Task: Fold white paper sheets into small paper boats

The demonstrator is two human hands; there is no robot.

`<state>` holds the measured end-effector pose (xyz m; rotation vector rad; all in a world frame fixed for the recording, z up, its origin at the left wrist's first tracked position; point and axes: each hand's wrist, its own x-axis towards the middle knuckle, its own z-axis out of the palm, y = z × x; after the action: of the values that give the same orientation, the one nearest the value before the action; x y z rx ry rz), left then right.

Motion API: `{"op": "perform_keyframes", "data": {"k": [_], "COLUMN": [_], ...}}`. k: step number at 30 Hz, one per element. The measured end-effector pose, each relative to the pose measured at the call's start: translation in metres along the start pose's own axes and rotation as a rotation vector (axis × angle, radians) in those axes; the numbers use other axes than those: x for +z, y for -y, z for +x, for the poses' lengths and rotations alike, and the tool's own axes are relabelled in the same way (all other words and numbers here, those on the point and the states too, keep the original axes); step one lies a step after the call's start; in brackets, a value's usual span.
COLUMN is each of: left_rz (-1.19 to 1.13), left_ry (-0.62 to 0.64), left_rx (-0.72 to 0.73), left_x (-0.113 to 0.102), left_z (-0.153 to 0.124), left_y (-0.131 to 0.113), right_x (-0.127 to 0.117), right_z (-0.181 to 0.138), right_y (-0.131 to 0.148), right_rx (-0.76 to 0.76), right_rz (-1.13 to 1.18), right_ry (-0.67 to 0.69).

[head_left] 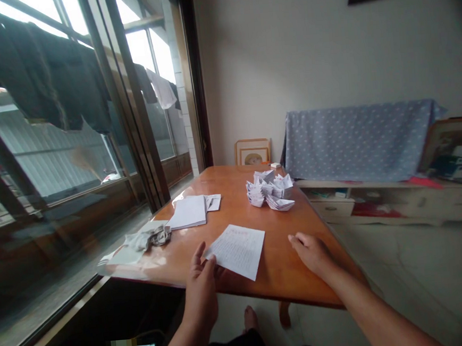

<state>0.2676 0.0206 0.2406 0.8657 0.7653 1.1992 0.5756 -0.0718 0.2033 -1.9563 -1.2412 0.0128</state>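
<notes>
A sheet of paper [239, 251] covered in lines of writing lies at a slant near the front of the table. Its left corner is pinched between the thumb and fingers of my left hand [202, 274]. To the right of the sheet, apart from it, my right hand [309, 249] hovers over or rests on the tabletop with its fingers curled in and nothing seen in them. Beyond both hands stands a cluster of folded paper boats [270, 190]. A stack of paper sheets [188, 212] sits farther left.
The wooden table [224, 187] stands beside a glass window wall on the left. Crumpled grey-white cloths [148, 239] lie at its left edge. A small white box [276, 165] is at the far end. Behind, a blue dotted cloth [356, 142] hangs over a low cabinet [332, 209].
</notes>
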Motion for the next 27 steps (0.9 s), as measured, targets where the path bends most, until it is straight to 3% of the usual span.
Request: {"op": "perform_keyframes", "data": {"k": [5,11,19,22,27], "left_rz": [0.219,0.699,1.209,1.314,1.34], "left_ry": [0.174,0.205,0.309,0.318,0.402], "left_rx": [0.024,0.322,0.646,0.71,0.692], "left_x": [-0.007,-0.019,-0.018,-0.016,-0.011], "left_z": [-0.02,-0.014,0.002,0.006,0.011], "left_y": [0.014,0.023,0.013,0.011,0.013], "right_x": [-0.001,-0.003,-0.001,-0.001,-0.001], "right_z": [0.0,-0.002,0.0,-0.001,-0.001], "right_y": [0.001,0.003,0.003,0.002,0.003], "right_rx": [0.006,0.005,0.007,0.008,0.012], "right_rz": [-0.001,0.01,0.016,0.028,0.057], "right_ry": [-0.002,-0.001,-0.013,-0.015,-0.023]}}
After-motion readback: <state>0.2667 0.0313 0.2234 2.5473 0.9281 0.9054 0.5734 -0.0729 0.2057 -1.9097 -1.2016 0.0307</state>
